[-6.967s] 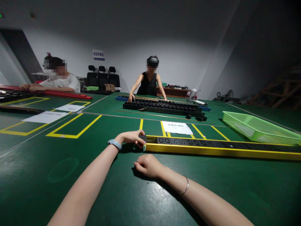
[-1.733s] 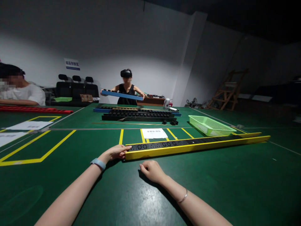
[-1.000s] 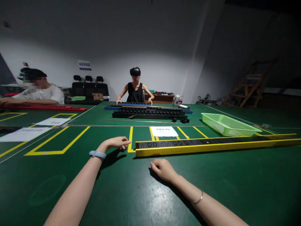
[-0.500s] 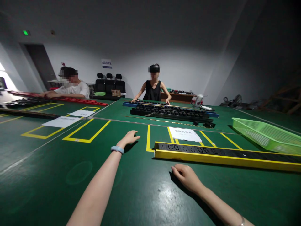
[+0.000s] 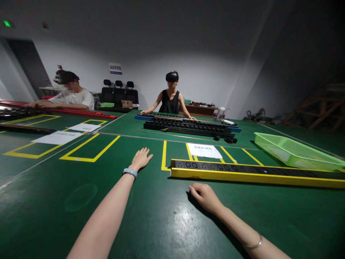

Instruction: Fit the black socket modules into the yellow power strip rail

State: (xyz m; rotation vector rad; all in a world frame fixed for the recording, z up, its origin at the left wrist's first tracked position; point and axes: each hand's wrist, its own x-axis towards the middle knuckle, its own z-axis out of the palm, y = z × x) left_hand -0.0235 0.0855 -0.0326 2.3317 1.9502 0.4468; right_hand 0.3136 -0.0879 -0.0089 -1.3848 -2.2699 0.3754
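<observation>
My left hand (image 5: pixel 141 159) lies on the green table (image 5: pixel 151 216), palm down with its fingers spread, and nothing is in it. A pale blue band (image 5: pixel 130 172) circles that wrist. To the right, my right hand (image 5: pixel 204 196) rests on the table with its fingers curled in, and no object shows in it. Just beyond it lies a long power strip (image 5: pixel 242 174), with a yellow casing and a black face of several sockets. Neither hand touches the strip. Its right end runs out of view.
A light green plastic basket (image 5: pixel 293 153) stands at the right. Yellow tape (image 5: pixel 107 148) marks the table, and a printed sheet (image 5: pixel 205 150) lies behind the strip. Across the table, a person in black (image 5: pixel 170 101) touches long blue and black strips (image 5: pixel 185 126). Another person (image 5: pixel 83 99) sits by red strips (image 5: pixel 88 113).
My left hand has flattened and spread its fingers on the table. My right hand stays curled near the strip. The view has turned slightly right, and the person opposite has spread both arms wider.
</observation>
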